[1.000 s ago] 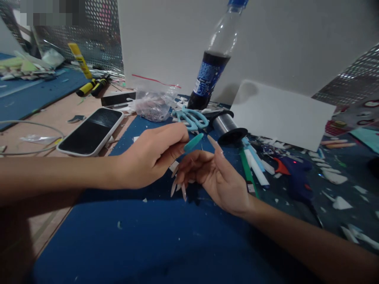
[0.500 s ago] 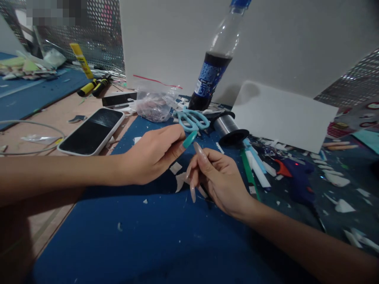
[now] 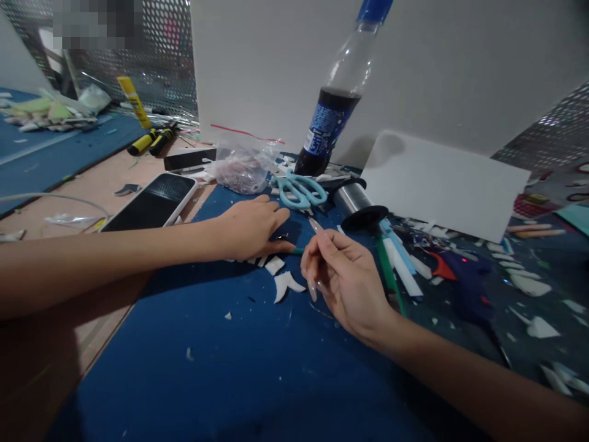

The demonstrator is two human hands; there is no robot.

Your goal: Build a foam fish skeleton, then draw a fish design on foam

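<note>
One left hand (image 3: 251, 230) and one right hand (image 3: 350, 279) meet before one bottle (image 3: 331, 116); left of the bottle, one phone (image 3: 154, 205), one bag (image 3: 242, 166), two yellow cutters (image 3: 142, 143); beside it, one pair of scissors (image 3: 299, 189).

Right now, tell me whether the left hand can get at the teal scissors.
Probably yes: the teal scissors lie just past the left hand, with nothing but blue mat and small scraps between.
</note>
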